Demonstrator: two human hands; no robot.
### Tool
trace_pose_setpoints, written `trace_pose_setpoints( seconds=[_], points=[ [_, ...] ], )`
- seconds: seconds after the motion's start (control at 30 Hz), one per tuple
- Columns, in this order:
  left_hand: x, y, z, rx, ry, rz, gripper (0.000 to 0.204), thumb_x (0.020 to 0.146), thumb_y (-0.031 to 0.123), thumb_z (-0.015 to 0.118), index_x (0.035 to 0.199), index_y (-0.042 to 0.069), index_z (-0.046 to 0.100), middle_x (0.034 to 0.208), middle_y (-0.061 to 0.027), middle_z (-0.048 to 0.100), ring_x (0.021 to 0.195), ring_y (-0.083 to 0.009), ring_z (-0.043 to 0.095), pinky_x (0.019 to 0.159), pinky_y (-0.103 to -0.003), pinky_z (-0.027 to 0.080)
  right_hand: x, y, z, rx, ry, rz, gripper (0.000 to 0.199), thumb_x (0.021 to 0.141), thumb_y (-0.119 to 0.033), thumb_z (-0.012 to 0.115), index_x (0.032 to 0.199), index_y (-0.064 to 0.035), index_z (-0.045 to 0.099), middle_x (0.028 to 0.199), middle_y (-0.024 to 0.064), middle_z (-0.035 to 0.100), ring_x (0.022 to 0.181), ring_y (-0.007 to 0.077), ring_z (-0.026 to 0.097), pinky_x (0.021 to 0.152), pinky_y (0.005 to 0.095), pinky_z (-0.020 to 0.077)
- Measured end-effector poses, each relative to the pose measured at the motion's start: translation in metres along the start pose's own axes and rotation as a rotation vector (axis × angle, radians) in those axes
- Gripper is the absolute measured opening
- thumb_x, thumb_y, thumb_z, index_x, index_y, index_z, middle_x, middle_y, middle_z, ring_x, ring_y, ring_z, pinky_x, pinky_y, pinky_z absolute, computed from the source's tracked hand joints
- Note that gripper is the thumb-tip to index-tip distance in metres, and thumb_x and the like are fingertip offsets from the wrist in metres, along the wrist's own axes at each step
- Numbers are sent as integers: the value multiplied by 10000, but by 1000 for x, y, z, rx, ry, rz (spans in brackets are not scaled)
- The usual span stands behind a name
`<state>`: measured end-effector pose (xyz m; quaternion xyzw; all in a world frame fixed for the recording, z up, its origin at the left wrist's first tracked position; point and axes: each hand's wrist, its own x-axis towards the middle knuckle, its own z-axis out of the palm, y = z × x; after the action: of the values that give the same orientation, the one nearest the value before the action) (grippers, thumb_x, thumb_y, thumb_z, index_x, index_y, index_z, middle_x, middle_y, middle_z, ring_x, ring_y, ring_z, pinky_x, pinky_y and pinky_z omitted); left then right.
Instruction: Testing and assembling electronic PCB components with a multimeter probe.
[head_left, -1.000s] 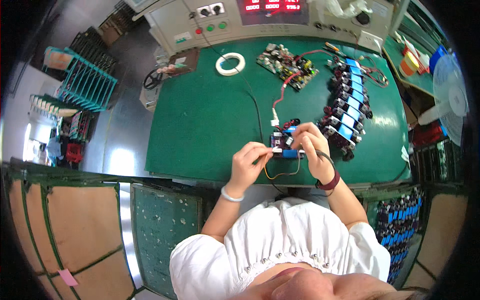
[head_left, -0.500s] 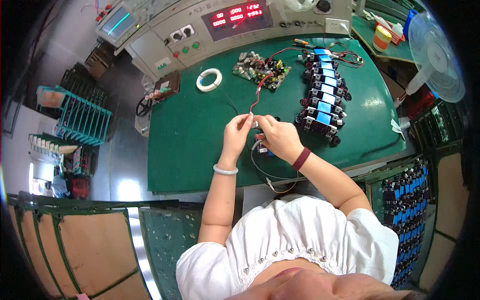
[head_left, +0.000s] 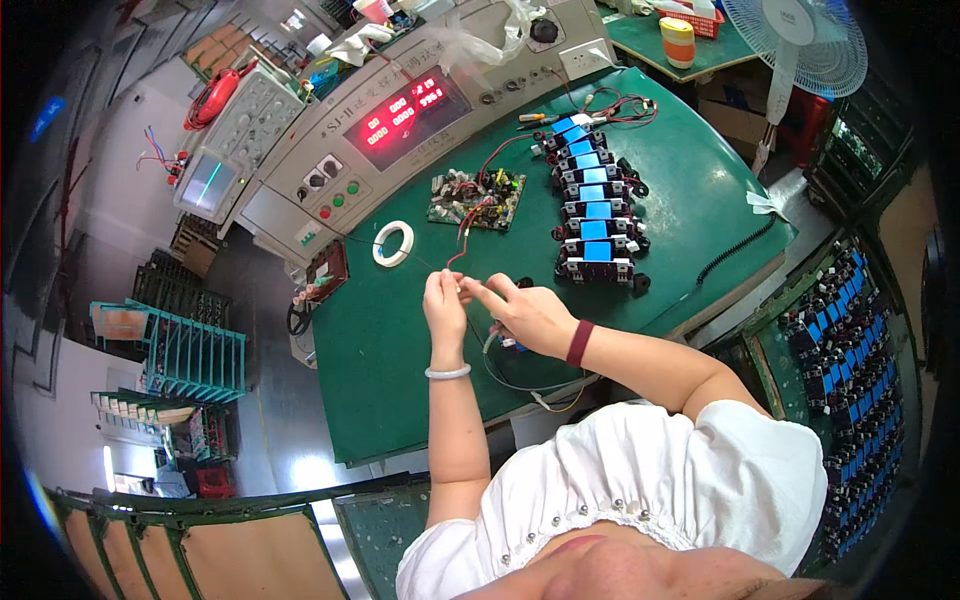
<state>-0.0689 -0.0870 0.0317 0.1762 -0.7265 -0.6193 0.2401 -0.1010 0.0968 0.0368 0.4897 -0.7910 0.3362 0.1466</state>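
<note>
My left hand point(head_left: 445, 308) is closed in a pinch on the end of a red wire point(head_left: 462, 245). That wire runs up to a populated circuit board point(head_left: 478, 199) on the green bench. Its very tip is hidden by my fingers. Close beside it, my right hand point(head_left: 537, 316) has its index finger reaching to the left fingertips, with the other fingers curled; what they hold is hidden. Partly under the right hand lies a small blue and black part point(head_left: 512, 343), from which a grey cable point(head_left: 497, 372) loops toward the front edge. A white ring-shaped coil point(head_left: 393, 244) lies left of the board.
A row of black units with blue tops point(head_left: 596, 210) stands right of the board. Behind the bench rises a control panel with a red digital display point(head_left: 408, 118). A fan point(head_left: 795, 40) stands at far right. Several more units point(head_left: 852, 390) are stacked by my right side.
The whole view has swung, so the bench sits lower and more of the panel shows. Both hands stay together at the red wire's end; the right index finger now stretches further toward the left fingertips.
</note>
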Motion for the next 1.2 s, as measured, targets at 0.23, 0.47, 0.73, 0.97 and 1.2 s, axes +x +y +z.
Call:
trace_pose_setpoints(
  seconds=[0.23, 0.47, 0.73, 0.97, 1.2],
  points=[
    [-25, 2, -22, 541, 108, 410, 227, 908, 19, 613, 1131, 11, 652, 1135, -134, 652, 982, -236, 652, 842, -343, 523, -21, -3, -91, 889, 155, -12, 225, 879, -131, 711, 1089, -55, 689, 1002, 98, 618, 727, 177, 620, 611, 286, 501],
    [-58, 33, 8, 561, -210, 396, 222, 937, 38, 586, 1134, -24, 667, 1144, -166, 660, 1028, -292, 656, 886, -364, 513, -43, -33, -177, 1463, 139, -164, 159, 963, -109, 576, 1011, -90, 726, 1020, 135, 620, 669, 170, 533, 594, 273, 429],
    [-84, 24, 29, 623, -313, 468, 251, 923, 54, 625, 1161, 15, 695, 1246, -131, 626, 1102, -290, 608, 902, -366, 514, -33, -46, -202, 1681, 63, -598, 357, 1065, -82, 423, 973, -196, 749, 1170, 166, 604, 504, 137, 445, 465, 245, 364],
    [-101, 11, 25, 800, -280, 572, 409, 882, 41, 653, 1291, 34, 635, 1365, -115, 558, 1187, -306, 533, 1013, -408, 437, -31, -40, -189, 1707, 204, -579, 376, 1059, -47, 404, 979, -176, 748, 1110, 155, 621, 521, 145, 460, 463, 245, 375],
    [-103, 10, 31, 766, -264, 532, 443, 897, 79, 647, 1336, 38, 606, 1417, -136, 517, 1225, -330, 499, 1044, -433, 398, -33, -20, -197, 1562, 4, -556, 308, 1026, -55, 442, 1058, -165, 728, 971, 128, 616, 587, 139, 486, 496, 275, 409]
  ],
)
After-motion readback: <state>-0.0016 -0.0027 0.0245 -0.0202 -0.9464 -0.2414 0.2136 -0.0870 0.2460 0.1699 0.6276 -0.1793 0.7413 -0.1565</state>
